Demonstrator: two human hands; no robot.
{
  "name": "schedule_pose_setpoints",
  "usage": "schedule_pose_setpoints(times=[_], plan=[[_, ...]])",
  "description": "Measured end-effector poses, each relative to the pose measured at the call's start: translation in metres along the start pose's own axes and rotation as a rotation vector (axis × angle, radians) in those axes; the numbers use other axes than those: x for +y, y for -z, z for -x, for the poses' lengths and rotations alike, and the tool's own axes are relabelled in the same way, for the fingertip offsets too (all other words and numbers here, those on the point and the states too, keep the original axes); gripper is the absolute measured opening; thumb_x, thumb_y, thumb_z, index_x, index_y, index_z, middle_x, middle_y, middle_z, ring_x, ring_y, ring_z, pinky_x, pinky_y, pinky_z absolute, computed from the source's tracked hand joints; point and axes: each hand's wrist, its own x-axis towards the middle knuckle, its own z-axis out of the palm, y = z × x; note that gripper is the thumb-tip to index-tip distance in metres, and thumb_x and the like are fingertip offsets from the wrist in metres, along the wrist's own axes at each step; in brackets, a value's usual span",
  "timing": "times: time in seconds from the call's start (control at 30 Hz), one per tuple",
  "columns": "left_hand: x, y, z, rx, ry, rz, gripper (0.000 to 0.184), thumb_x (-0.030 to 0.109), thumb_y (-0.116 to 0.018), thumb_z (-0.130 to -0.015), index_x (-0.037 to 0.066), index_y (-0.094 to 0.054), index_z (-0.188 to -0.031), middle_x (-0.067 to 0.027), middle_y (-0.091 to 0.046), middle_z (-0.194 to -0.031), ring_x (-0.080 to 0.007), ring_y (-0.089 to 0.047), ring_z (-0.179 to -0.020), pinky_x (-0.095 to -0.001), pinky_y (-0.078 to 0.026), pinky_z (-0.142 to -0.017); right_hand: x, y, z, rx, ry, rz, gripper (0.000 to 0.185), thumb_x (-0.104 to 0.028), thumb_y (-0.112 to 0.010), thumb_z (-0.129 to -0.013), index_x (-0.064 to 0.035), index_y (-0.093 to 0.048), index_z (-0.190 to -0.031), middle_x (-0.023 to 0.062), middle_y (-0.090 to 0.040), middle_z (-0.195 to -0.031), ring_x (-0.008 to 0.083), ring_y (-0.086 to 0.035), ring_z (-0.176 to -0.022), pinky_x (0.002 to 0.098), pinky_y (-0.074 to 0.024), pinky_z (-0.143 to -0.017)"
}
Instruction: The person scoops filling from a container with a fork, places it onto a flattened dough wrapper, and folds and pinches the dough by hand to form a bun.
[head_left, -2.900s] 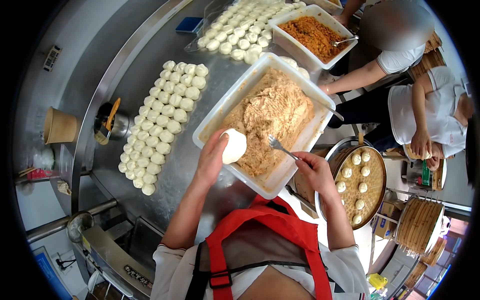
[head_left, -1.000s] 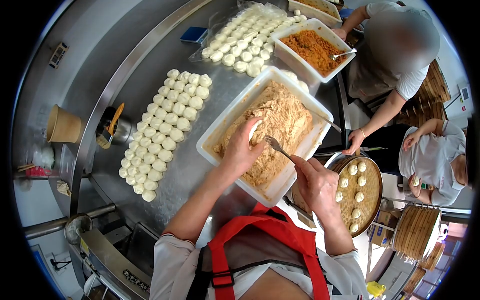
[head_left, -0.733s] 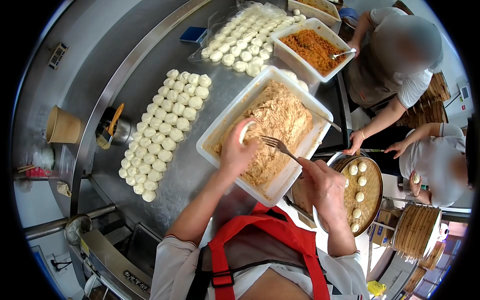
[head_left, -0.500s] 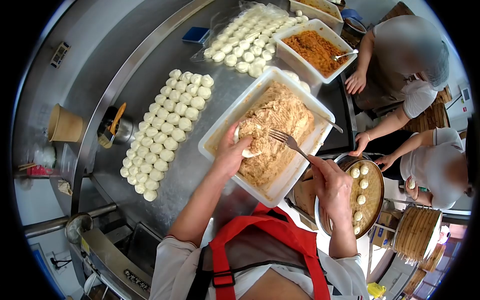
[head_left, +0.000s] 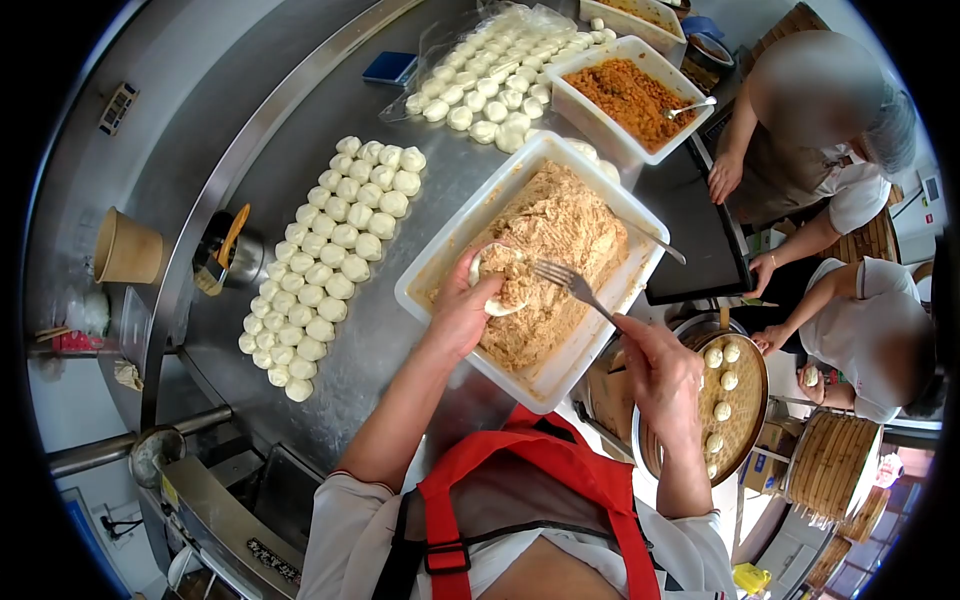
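My left hand (head_left: 462,305) cups a dough wrapper (head_left: 476,266) that bears a lump of pale minced filling (head_left: 508,270). It is held over the left part of a white plastic tub (head_left: 420,268), which is heaped with the same filling (head_left: 565,220). In my right hand (head_left: 660,370) is a metal fork (head_left: 582,286), gripped by its handle. Its tines point left and sit close beside the filled wrapper; whether they touch the filling is hard to tell. Another metal utensil (head_left: 655,240) leans on the tub's far right rim.
Rows of dough balls (head_left: 330,260) lie on the steel table (head_left: 290,150), with more under plastic film (head_left: 490,80). A tub of orange filling (head_left: 630,95) stands behind. At right, two people work near a black tray (head_left: 690,235) and a round steamer (head_left: 735,400) holding several buns.
My fork has shifted slightly left toward the wrapper. The co-worker at the upper right has moved both hands onto the black tray, which now sticks out further toward the steamer.
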Motion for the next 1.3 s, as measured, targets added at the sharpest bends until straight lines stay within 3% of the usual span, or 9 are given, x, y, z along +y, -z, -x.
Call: schedule_pose_setpoints(times=[0.23, 0.33, 0.63, 0.73, 1.13, 1.3], plan=[[-0.001, 0.001, 0.002, -0.012, 0.045, -0.093, 0.051, -0.01, -0.047, -0.088, 0.005, -0.052, -0.136, -0.0078, -0.06, -0.12, -0.0142, -0.063, -0.102, -0.0322, -0.057, -0.086, 0.005, -0.014, -0.001, 0.016, 0.109, 0.18, 0.031, 0.0, -0.069, -0.08, -0.0078, -0.072, -0.11, 0.0096, -0.058, -0.073, 0.0278, -0.062, -0.063, 0.0379, -0.0498, -0.057], [-0.002, 0.003, 0.002, -0.012, 0.065, -0.067, 0.048, -0.004, -0.055, -0.09, 0.008, -0.052, -0.136, -0.0019, -0.058, -0.106, -0.0074, -0.058, -0.088, -0.0266, -0.055, -0.073, 0.008, -0.019, -0.001, 0.03, 0.107, 0.183, 0.031, -0.001, -0.069, -0.08, -0.0082, -0.072, -0.11, 0.0092, -0.059, -0.074, 0.0277, -0.063, -0.063, 0.0377, -0.0501, -0.057], [0.001, 0.009, 0.004, -0.061, 0.094, -0.157, 0.046, -0.002, -0.058, -0.089, 0.008, -0.054, -0.134, -0.0002, -0.061, -0.102, -0.0066, -0.058, -0.087, -0.0238, -0.052, -0.075, 0.008, -0.022, 0.001, 0.007, 0.085, 0.177, 0.032, -0.001, -0.069, -0.079, -0.0084, -0.072, -0.11, 0.0092, -0.06, -0.075, 0.0276, -0.064, -0.064, 0.0379, -0.0508, -0.058], [-0.001, 0.015, 0.002, -0.046, 0.125, -0.207, 0.051, -0.005, -0.053, -0.091, 0.008, -0.049, -0.14, -0.0064, -0.061, -0.114, -0.0128, -0.064, -0.097, -0.0313, -0.058, -0.082, 0.008, -0.023, 0.001, 0.002, 0.083, 0.179, 0.033, 0.0, -0.069, -0.079, -0.0084, -0.072, -0.11, 0.0094, -0.06, -0.075, 0.0275, -0.064, -0.065, 0.0378, -0.051, -0.059], [0.001, 0.017, 0.003, 0.057, 0.135, -0.231, 0.059, -0.002, -0.056, -0.091, 0.0, -0.036, -0.147, -0.0102, -0.06, -0.123, -0.0169, -0.064, -0.105, -0.0335, -0.056, -0.089, 0.014, -0.028, -0.002, 0.028, 0.057, 0.098, 0.03, -0.001, -0.069, -0.081, -0.0079, -0.072, -0.11, 0.0087, -0.059, -0.073, 0.0283, -0.063, -0.062, 0.0383, -0.0503, -0.056], [-0.004, 0.016, 0.003, 0.089, 0.058, -0.251, 0.054, 0.001, -0.058, -0.09, -0.002, -0.043, -0.142, -0.0103, -0.061, -0.12, -0.0151, -0.062, -0.102, -0.0301, -0.053, -0.087, 0.012, -0.043, -0.001, 0.014, 0.093, 0.15, 0.028, -0.002, -0.068, -0.082, -0.0088, -0.072, -0.11, 0.0087, -0.057, -0.071, 0.0276, -0.062, -0.061, 0.0378, -0.0501, -0.055]])
